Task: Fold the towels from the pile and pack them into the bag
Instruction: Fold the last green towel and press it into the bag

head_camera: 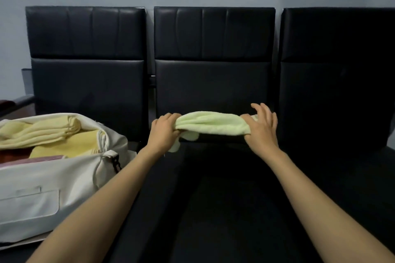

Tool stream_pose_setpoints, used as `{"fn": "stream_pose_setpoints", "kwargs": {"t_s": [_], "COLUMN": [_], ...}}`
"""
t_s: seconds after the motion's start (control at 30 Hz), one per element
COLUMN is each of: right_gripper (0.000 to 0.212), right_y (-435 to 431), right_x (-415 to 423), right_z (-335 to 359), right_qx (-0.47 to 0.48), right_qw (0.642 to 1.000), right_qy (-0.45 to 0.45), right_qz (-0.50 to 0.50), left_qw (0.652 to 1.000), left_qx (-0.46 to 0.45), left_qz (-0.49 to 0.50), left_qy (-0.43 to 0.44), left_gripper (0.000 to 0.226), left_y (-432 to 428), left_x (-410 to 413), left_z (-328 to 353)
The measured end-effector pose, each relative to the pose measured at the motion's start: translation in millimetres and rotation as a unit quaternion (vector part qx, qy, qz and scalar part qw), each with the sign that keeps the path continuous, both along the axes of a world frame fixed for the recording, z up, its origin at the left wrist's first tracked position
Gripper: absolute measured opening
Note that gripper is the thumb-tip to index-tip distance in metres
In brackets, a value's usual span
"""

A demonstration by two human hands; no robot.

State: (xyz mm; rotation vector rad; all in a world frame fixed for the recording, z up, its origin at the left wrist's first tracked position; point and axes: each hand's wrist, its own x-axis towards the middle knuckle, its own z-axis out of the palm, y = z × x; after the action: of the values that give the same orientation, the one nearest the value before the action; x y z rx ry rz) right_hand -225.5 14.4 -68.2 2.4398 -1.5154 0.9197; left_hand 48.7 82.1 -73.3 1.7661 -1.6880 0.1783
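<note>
Head view | left hand [164,131] and right hand [262,129], apart, are gripping towel [213,124] ends at 12 o'clock, tensioning the fold | bag [64,179] is sitting open at 9 o'clock for packing

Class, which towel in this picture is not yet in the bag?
The pale green towel, held at its ends by the left hand and right hand above the black seat. The yellow towels already lie inside the open white bag.

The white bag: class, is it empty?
No, yellow towels lie inside the open white bag.
</note>
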Motion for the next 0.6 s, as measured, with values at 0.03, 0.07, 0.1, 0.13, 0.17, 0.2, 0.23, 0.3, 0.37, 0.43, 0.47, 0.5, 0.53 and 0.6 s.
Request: {"fn": "stream_pose_setpoints", "kwargs": {"t_s": [0.03,0.07,0.1,0.13,0.17,0.2,0.23,0.3,0.37,0.43,0.47,0.5,0.53,0.6], "right_gripper": [0.042,0.038,0.033,0.027,0.022,0.017,0.015,0.013,0.009,0.016,0.015,0.011,0.008,0.021], "right_y": [2,5,9,13,18,21,21,17,9,0,-5,-7,-11,-15], "right_x": [-3,-6,-9,-13,-15,-16,-17,-17,-16,-14,-11,-6,-3,4], "right_z": [-7,-12,-16,-17,-16,-14,-12,-6,2,5,6,7,8,14], "right_qx": [0.025,0.062,0.107,0.164,0.223,0.265,0.286,0.302,0.335,0.347,0.322,0.272,0.208,0.091], "right_qw": [1.0,0.998,0.993,0.985,0.97,0.953,0.94,0.932,0.929,0.934,0.942,0.957,0.973,0.993], "right_qy": [0.013,0.023,0.016,-0.012,-0.059,-0.112,-0.152,-0.172,-0.117,0.015,0.071,0.099,0.096,0.032], "right_qz": [0.009,0.022,0.041,0.061,0.081,0.098,0.105,0.104,0.107,0.089,0.064,0.028,-0.011,-0.065], "left_qw": [1.0,1.0,0.999,0.996,0.992,0.986,0.981,0.964,0.943,0.942,0.948,0.956,0.967,0.988], "left_qx": [-0.004,0.009,0.037,0.07,0.095,0.11,0.12,0.153,0.208,0.268,0.282,0.274,0.243,0.142], "left_qz": [-0.006,-0.015,-0.026,-0.039,-0.051,-0.059,-0.062,-0.064,-0.068,-0.055,-0.04,-0.023,-0.007,0.03], "left_qy": [-0.01,-0.008,0.007,0.036,0.072,0.107,0.139,0.206,0.251,0.192,0.144,0.106,0.081,0.057], "left_gripper": [0.033,0.032,0.032,0.031,0.03,0.028,0.026,0.025,0.026,0.031,0.031,0.03,0.025,0.017], "left_y": [5,9,15,20,24,26,28,27,23,14,10,4,-2,-10], "left_x": [0,0,0,-1,-1,-3,-5,-4,2,6,5,3,0,-9], "left_z": [-9,-18,-25,-29,-30,-27,-21,-7,5,10,11,11,11,18]}}
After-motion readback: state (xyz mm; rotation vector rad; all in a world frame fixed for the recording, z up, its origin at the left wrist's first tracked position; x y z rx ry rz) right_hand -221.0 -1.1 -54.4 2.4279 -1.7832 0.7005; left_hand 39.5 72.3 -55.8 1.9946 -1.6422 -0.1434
